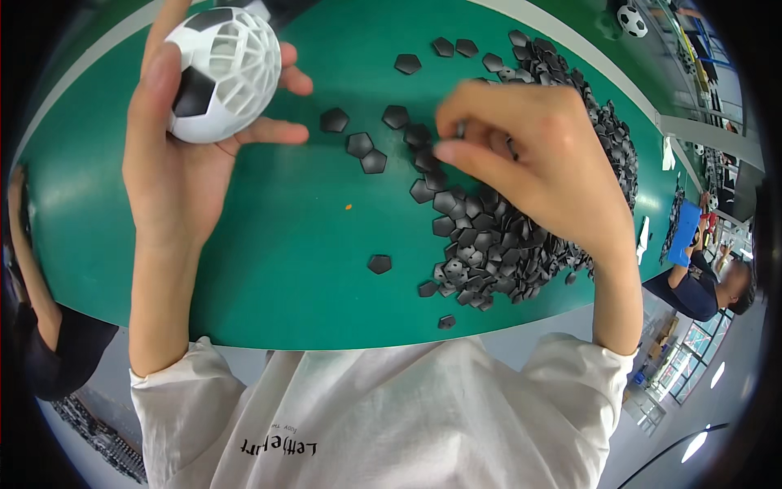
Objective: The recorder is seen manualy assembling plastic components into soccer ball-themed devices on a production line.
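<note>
**White openwork plastic ball with black pentagon panels [224, 75] rested in the left hand [183, 175]**

The left fingers were spread around the ball: the thumb [160, 81] lay along its left side, one finger ran up behind it, and other fingertips emerged past its right side. The ball sat above the palm, its open white lattice facing right.

The right hand [546, 147] was over the pile of black pentagonal plastic pieces [489, 253], its fingers curled, thumb and forefinger tips near each other. Blur hid whether they pinched anything. Their tips were just beside a short line of pieces at the pile's left edge, well apart from the ball.

Between the hands, a few loose black pieces [334, 121] lay on the green desk [285, 244], two touching. Farther out, a co-worker in a dark shirt [692, 289] was at the right.
</note>
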`<state>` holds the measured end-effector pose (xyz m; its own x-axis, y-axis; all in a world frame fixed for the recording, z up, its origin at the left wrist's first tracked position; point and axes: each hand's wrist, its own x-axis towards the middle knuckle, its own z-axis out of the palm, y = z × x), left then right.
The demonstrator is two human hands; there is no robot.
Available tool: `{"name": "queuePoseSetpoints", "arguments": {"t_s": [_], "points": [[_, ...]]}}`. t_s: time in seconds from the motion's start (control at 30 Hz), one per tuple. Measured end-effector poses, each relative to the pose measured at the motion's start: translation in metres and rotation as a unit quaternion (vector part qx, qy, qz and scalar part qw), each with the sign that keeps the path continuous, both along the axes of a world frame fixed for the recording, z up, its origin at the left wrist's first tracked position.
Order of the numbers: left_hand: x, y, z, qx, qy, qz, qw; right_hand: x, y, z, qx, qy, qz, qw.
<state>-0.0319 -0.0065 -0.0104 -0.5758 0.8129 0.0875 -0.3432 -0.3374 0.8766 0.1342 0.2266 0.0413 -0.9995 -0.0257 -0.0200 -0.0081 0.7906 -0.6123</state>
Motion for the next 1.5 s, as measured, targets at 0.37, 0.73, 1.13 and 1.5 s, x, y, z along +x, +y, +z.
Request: {"name": "queuePoseSetpoints", "arguments": {"t_s": [0.37, 0.73, 1.13, 1.5], "points": [[-0.003, 0.007, -0.009, -0.171, 0.108, 0.1, 0.974, 0.038, 0.0, -0.019, 0.083, -0.023, 0.041, 0.995], [0.001, 0.009, -0.009, -0.08, -0.026, 0.035, 0.996, 0.028, -0.002, -0.008, -0.154, 0.056, -0.083, 0.983], [0.0, 0.011, -0.007, -0.069, -0.066, 0.04, 0.995, -0.002, -0.02, -0.005, -0.102, 0.2, -0.005, 0.974], [-0.007, 0.003, -0.012, -0.007, -0.157, 0.009, 0.988, -0.074, -0.065, -0.009, -0.268, 0.103, -0.062, 0.956]]}}
